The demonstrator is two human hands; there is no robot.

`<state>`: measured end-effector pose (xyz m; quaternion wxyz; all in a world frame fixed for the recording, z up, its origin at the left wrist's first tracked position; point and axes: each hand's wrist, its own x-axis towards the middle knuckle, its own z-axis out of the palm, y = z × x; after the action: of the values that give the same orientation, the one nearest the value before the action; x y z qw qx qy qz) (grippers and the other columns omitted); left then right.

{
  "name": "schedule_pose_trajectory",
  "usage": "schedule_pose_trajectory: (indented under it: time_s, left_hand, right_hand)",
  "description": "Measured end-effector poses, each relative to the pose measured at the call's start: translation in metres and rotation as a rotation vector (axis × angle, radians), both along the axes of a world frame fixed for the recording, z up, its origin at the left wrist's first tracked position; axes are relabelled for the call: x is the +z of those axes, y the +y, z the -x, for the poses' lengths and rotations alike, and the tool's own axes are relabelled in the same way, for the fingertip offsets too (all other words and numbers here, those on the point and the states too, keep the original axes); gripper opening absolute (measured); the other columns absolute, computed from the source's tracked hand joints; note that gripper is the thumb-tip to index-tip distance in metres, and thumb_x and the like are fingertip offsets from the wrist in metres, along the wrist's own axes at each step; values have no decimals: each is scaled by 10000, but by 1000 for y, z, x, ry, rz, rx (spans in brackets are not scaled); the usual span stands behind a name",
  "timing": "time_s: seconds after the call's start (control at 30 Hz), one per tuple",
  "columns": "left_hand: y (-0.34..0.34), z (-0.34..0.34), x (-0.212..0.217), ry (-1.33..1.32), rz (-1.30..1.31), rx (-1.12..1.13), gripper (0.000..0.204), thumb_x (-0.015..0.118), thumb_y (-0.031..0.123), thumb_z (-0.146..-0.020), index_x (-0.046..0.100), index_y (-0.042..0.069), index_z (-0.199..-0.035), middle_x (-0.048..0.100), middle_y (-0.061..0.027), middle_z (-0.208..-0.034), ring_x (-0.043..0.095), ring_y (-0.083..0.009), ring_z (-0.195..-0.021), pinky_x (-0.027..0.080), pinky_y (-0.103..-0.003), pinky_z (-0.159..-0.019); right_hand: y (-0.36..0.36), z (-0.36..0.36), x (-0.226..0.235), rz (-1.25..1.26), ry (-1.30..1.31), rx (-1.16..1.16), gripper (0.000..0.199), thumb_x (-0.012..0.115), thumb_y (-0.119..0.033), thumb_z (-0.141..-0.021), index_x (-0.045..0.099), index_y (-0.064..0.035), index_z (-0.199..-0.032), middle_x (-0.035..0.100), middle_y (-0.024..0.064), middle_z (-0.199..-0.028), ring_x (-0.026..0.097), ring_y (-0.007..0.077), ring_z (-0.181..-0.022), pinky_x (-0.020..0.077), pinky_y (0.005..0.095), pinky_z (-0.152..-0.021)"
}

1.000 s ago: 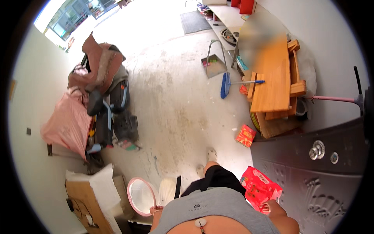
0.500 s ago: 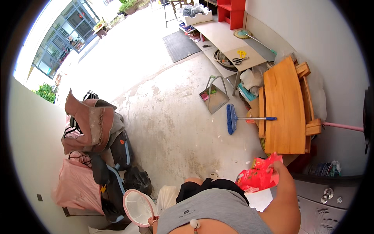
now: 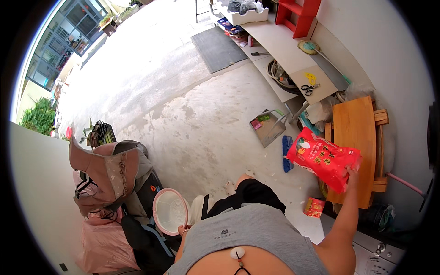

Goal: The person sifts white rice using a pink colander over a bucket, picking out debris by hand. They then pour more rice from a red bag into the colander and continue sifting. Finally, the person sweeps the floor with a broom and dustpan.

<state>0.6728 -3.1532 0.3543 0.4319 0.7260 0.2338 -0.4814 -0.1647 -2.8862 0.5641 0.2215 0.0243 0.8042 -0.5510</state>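
In my right hand [image 3: 351, 174] is a red plastic package bag [image 3: 323, 158], pinched by its right end and held up in front of the wooden bench. My fingers are closed on the plastic, and what the bag contains is hidden. Low on the left, my left hand [image 3: 184, 229] grips the rim of a white plastic basket [image 3: 172, 211] with a pink edge. It is tilted, its mouth facing up, and nothing shows inside. A small red and yellow packet [image 3: 314, 207] rests on a white surface by my right side.
A blue broom head [image 3: 287, 154] and a dustpan [image 3: 266, 130] with bits in it are on the concrete floor. The wooden bench [image 3: 355, 123] stands right. Beyond it, a table holds scissors [image 3: 309, 89]. A covered scooter [image 3: 114, 169] is at left.
My right hand has lifted the red bag forward and spread it into fuller view. The small packet now shows. The basket sits higher in view, and the head view has shifted.
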Motion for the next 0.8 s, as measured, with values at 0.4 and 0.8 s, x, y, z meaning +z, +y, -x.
schedule_pose_trajectory:
  time_s: [0.4,0.8]
  left_hand:
    - [-355,201,78,-135,10,-234,222,433,245,-755,414,97,-591,430,-57,-482,442,-213,-409,330,-283,-380]
    - [-666,378,-23,46,126,-227,157,481,210,-754,475,57,-723,481,-76,-559,467,-225,-461,419,-323,-443]
  right_hand:
    - [-312,87,79,246,64,-14,212,585,-161,-890,625,15,-1002,452,-6,-555,443,94,-561,365,210,-586]
    - [-545,149,98,251,-113,68,236,540,-192,-936,608,8,-1044,443,-22,-566,433,68,-598,351,200,-591]
